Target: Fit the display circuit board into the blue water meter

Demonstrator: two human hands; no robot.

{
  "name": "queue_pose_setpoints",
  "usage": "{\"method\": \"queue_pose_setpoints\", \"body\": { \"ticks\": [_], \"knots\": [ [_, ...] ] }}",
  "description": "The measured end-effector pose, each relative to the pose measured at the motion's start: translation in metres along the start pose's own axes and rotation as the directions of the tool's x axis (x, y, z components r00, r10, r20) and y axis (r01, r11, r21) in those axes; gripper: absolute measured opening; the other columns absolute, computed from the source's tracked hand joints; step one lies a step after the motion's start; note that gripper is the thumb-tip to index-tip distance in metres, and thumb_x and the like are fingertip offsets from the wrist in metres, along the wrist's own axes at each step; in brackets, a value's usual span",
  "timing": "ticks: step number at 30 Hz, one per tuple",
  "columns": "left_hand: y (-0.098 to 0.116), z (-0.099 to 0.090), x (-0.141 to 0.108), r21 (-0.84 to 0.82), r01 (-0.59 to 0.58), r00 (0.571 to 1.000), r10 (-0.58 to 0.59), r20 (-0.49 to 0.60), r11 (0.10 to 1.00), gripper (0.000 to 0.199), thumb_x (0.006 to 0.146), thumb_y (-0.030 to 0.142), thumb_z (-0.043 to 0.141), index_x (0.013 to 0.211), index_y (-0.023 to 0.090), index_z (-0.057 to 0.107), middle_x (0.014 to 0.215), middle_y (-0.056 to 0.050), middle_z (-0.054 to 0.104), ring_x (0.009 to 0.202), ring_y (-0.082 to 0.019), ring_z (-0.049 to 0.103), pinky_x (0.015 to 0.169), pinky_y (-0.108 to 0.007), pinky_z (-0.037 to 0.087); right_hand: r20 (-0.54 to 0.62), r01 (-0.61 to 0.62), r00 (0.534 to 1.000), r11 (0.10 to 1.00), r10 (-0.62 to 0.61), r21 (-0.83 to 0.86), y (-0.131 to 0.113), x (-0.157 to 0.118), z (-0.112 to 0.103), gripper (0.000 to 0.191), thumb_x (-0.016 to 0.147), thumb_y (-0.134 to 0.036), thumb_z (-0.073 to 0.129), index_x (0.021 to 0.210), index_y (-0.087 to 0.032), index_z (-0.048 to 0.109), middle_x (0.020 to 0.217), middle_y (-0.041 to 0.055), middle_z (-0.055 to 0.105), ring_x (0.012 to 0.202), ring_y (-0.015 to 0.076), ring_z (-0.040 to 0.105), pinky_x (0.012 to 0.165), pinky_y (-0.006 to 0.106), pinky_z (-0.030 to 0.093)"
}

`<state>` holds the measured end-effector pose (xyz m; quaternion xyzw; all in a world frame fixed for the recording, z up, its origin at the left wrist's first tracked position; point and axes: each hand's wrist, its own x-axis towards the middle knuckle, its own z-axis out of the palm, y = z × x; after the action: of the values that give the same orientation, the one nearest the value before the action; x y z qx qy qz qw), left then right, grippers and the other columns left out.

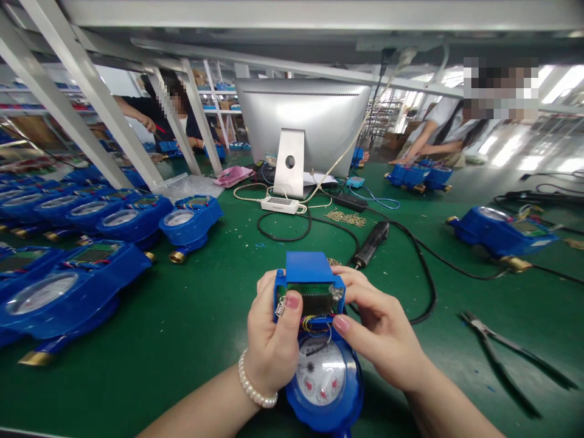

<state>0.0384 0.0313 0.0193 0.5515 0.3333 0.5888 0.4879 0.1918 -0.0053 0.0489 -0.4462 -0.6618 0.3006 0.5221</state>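
A blue meter (353, 389) with a round clear dial stands in front of me, its upper box open toward me and showing a circuit board and coloured wires. My left hand (274, 340) is closed round the left side of the box, thumb on the board's edge beside a small metal spring (280, 306). On the right side of the same box, my right hand (383, 328) grips with its thumb near the wires and its fingers behind. The meter's lower end runs out of view.
Several blue meters (132, 222) stand in rows at left; another (497, 231) is at right. Pliers (490, 334) and a black screwdriver (373, 243) lie right of the hands. Behind are screws (347, 218), cables and a monitor (310, 115). Two people sit beyond.
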Motion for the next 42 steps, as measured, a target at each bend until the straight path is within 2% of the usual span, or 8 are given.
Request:
{"method": "queue_pose_setpoints", "body": {
  "ticks": [4,7,10,18,35,37,39,42],
  "knots": [
    [0.003,-0.002,0.002,0.109,-0.087,0.994,0.078,0.078,0.99,0.027,0.089,0.038,0.051,0.102,0.023,0.07,0.097,-0.008,0.067,0.098,-0.026,0.056,0.094,-0.035,0.038,-0.071,0.047,0.996,0.998,-0.045,0.032,0.003,0.0,-0.002,0.006,0.079,-0.02,0.063,0.083,-0.02,0.067,0.095,0.007,0.064,0.114,0.0247,0.05,0.102,0.042,0.038],
    [0.005,-0.005,0.007,0.222,-0.281,0.953,0.245,0.177,0.934,0.025,0.087,0.035,0.054,0.099,0.022,0.071,0.097,-0.008,0.067,0.098,-0.027,0.056,0.092,-0.037,0.039,-0.086,0.074,0.994,0.995,-0.069,0.06,0.008,0.001,-0.006,0.008,0.08,-0.021,0.062,0.085,-0.021,0.068,0.095,0.0069,0.064,0.113,0.0248,0.051,0.1,0.042,0.039],
    [0.005,-0.006,0.01,0.274,-0.351,0.927,0.291,0.236,0.895,0.024,0.09,0.032,0.049,0.103,0.024,0.069,0.098,-0.005,0.067,0.094,-0.024,0.056,0.089,-0.038,0.039,-0.053,0.059,0.997,0.994,-0.054,0.092,0.011,0.002,-0.01,0.008,0.081,-0.024,0.064,0.085,-0.021,0.069,0.095,0.0068,0.065,0.114,0.0254,0.051,0.102,0.044,0.037],
    [-0.004,-0.004,0.007,0.21,-0.186,0.976,0.155,0.155,0.96,0.027,0.093,0.034,0.044,0.095,0.024,0.069,0.096,-0.006,0.067,0.087,-0.023,0.059,0.092,-0.041,0.038,0.119,-0.041,0.993,0.982,0.019,0.184,0.011,0.004,-0.018,0.021,0.084,-0.028,0.061,0.102,-0.024,0.07,0.118,0.008,0.06,0.123,0.0268,0.044,0.109,0.048,0.03],
    [0.005,0.001,0.011,0.151,0.021,0.997,-0.032,0.073,0.988,0.039,0.089,0.048,0.048,0.096,0.017,0.072,0.096,-0.01,0.07,0.096,-0.026,0.062,0.092,-0.039,0.045,0.021,-0.066,0.998,0.98,0.063,0.187,0.014,0.007,-0.008,0.02,0.09,-0.028,0.055,0.093,-0.025,0.074,0.106,0.0064,0.067,0.112,0.0229,0.055,0.102,0.043,0.041],
    [0.006,0.001,0.012,0.147,0.037,0.996,-0.047,0.069,0.988,0.039,0.089,0.048,0.048,0.096,0.017,0.072,0.095,-0.01,0.071,0.095,-0.026,0.062,0.09,-0.038,0.046,-0.041,-0.07,0.996,0.985,0.078,0.155,0.015,0.005,-0.008,0.022,0.091,-0.028,0.053,0.106,-0.026,0.069,0.112,0.0055,0.065,0.112,0.0219,0.056,0.102,0.042,0.042],
    [0.008,0.004,0.013,0.144,0.047,0.996,-0.056,0.064,0.988,0.04,0.089,0.048,0.048,0.096,0.017,0.071,0.094,-0.01,0.071,0.094,-0.026,0.063,0.088,-0.038,0.047,-0.117,-0.019,0.993,0.994,0.031,0.104,0.013,0.001,-0.008,0.038,0.09,-0.026,0.054,0.128,-0.028,0.053,0.128,0.0046,0.057,0.118,0.0213,0.052,0.105,0.042,0.04],
    [0.011,0.008,0.015,0.16,0.062,0.995,-0.074,0.066,0.985,0.04,0.088,0.049,0.049,0.095,0.016,0.071,0.09,-0.01,0.071,0.091,-0.026,0.063,0.084,-0.036,0.048,-0.064,0.104,0.992,0.994,-0.106,-0.032,0.009,0.0,-0.011,0.067,0.085,-0.02,0.059,0.143,-0.031,0.029,0.146,0.0025,0.037,0.131,0.0207,0.039,0.112,0.039,0.032]
  ]
}}
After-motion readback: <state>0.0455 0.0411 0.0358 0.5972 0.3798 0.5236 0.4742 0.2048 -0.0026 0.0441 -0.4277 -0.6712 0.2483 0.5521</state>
